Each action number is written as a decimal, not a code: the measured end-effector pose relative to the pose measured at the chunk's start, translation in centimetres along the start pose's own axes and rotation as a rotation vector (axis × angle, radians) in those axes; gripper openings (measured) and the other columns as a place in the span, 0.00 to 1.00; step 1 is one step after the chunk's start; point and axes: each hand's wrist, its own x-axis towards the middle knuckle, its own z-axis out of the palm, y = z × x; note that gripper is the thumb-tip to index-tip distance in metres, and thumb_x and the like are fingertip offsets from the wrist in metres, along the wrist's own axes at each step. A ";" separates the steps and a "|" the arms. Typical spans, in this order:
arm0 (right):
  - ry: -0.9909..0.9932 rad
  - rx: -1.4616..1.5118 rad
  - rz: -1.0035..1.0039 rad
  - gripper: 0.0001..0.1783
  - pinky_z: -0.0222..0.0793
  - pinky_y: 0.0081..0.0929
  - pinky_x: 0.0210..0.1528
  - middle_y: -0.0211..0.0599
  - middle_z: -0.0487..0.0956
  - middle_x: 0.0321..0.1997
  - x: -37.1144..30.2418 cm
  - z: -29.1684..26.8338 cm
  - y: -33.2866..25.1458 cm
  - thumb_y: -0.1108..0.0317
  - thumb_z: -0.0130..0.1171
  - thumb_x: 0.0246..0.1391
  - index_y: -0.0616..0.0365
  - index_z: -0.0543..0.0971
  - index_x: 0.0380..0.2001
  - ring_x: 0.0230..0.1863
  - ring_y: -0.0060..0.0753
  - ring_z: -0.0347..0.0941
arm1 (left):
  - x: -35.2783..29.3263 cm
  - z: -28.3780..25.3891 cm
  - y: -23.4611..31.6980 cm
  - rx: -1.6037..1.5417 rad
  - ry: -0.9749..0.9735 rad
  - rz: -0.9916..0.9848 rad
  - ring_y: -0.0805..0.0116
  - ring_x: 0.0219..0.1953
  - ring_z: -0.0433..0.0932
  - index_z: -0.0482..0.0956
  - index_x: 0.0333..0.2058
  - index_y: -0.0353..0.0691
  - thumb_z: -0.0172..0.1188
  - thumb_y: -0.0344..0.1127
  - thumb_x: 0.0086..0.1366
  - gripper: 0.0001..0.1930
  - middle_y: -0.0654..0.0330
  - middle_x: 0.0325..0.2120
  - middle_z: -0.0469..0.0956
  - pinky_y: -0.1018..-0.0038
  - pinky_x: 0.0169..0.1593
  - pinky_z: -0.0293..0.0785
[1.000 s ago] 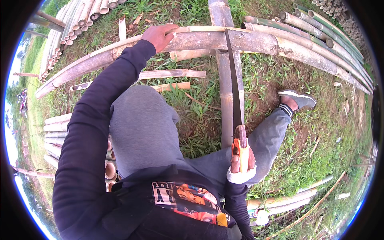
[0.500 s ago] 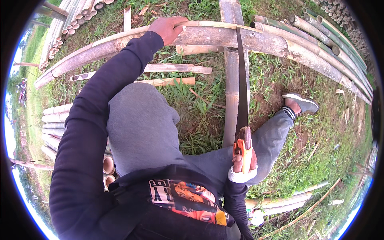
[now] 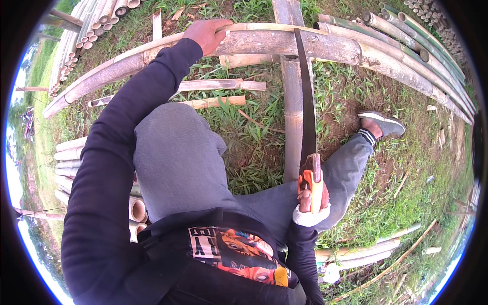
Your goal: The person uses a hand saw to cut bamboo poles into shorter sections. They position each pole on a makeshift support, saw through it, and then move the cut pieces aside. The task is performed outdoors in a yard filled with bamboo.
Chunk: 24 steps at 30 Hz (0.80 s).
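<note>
A long split bamboo strip (image 3: 254,27) lies along the far side of a thick bamboo pole (image 3: 244,43). My left hand (image 3: 206,35) is closed over the strip, left of the saw, and presses against the pole. In my right hand (image 3: 311,198) is a handsaw (image 3: 308,112) with an orange and brown handle, gripped near my right thigh. Its long dark blade points away from me, and the tip end lies across the strip and pole. Below them, an upright-running bamboo support (image 3: 293,112) crosses under the pole. How deep any cut runs cannot be seen.
Bamboo poles (image 3: 396,35) are stacked at the far right, and more (image 3: 96,25) at the far left. Cut bamboo pieces (image 3: 218,85) lie on the grass between. Beside my left leg sits another bamboo pile (image 3: 71,155). My right foot (image 3: 384,123) rests on the ground.
The saw and my right hand have shifted slightly forward, and the blade slants a little more. My left hand stays at the same spot on the bamboo. The whole view has shifted slightly.
</note>
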 end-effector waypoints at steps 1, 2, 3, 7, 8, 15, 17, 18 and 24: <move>-0.047 0.010 -0.029 0.30 0.77 0.34 0.62 0.57 0.80 0.57 0.0 0.2 0.1 0.65 0.61 0.66 0.76 0.70 0.63 0.55 0.43 0.81 | 0.0 0.0 0.0 -0.027 -0.020 -0.031 0.43 0.53 0.83 0.78 0.64 0.55 0.59 0.40 0.71 0.23 0.49 0.53 0.84 0.56 0.59 0.79; -0.107 -0.033 -0.051 0.29 0.77 0.35 0.63 0.58 0.80 0.58 0.1 0.2 0.1 0.65 0.62 0.66 0.77 0.70 0.62 0.56 0.43 0.81 | -0.1 0.0 0.0 -0.052 -0.021 -0.029 0.43 0.52 0.83 0.78 0.64 0.55 0.59 0.40 0.71 0.23 0.49 0.53 0.84 0.55 0.59 0.78; -0.087 0.026 -0.166 0.30 0.78 0.35 0.61 0.56 0.81 0.57 0.2 0.4 0.3 0.64 0.62 0.66 0.77 0.71 0.62 0.56 0.42 0.81 | -0.1 0.0 0.0 -0.027 0.040 0.019 0.43 0.50 0.83 0.79 0.63 0.55 0.59 0.42 0.72 0.22 0.50 0.52 0.84 0.54 0.57 0.80; -0.011 0.046 -0.004 0.33 0.80 0.33 0.55 0.50 0.82 0.51 0.4 0.0 0.3 0.60 0.65 0.65 0.76 0.71 0.62 0.50 0.37 0.82 | -0.4 0.2 0.3 -0.002 0.070 0.054 0.46 0.49 0.84 0.79 0.62 0.55 0.57 0.43 0.73 0.21 0.52 0.51 0.85 0.54 0.55 0.81; 0.004 0.034 0.034 0.34 0.81 0.32 0.51 0.48 0.83 0.49 0.2 -0.5 0.2 0.58 0.66 0.65 0.76 0.71 0.62 0.47 0.35 0.82 | -0.5 0.0 0.3 -0.021 0.067 0.046 0.45 0.49 0.84 0.79 0.62 0.55 0.57 0.43 0.73 0.20 0.52 0.51 0.85 0.54 0.55 0.81; 0.205 0.058 -0.175 0.41 0.77 0.25 0.30 0.37 0.81 0.29 -2.5 -5.8 -1.9 0.37 0.65 0.62 0.72 0.77 0.52 0.27 0.26 0.77 | -9.5 -1.3 -0.6 0.227 0.163 0.252 0.56 0.62 0.77 0.76 0.65 0.50 0.57 0.43 0.74 0.22 0.59 0.60 0.80 0.54 0.63 0.74; 0.364 -0.110 -0.180 0.39 0.71 0.23 0.27 0.32 0.77 0.21 -1.9 -6.1 -2.1 0.32 0.64 0.60 0.66 0.77 0.41 0.23 0.22 0.73 | -14.0 0.1 -0.8 0.221 -0.010 0.232 0.55 0.61 0.77 0.76 0.65 0.51 0.57 0.42 0.74 0.22 0.58 0.59 0.80 0.52 0.62 0.73; 0.369 -0.091 -0.191 0.39 0.70 0.22 0.27 0.31 0.76 0.21 -1.2 -5.9 -2.2 0.32 0.65 0.59 0.66 0.78 0.41 0.23 0.22 0.73 | -15.7 1.1 -0.7 0.178 -0.045 0.219 0.55 0.61 0.77 0.76 0.64 0.49 0.59 0.41 0.73 0.22 0.58 0.59 0.80 0.53 0.63 0.72; 0.333 -0.024 -0.175 0.42 0.70 0.21 0.28 0.32 0.77 0.21 3.7 -2.1 -3.5 0.32 0.66 0.58 0.69 0.78 0.46 0.23 0.24 0.75 | -16.3 2.1 -0.5 -0.058 -0.196 0.042 0.51 0.52 0.82 0.82 0.56 0.45 0.65 0.49 0.69 0.21 0.53 0.51 0.83 0.53 0.57 0.77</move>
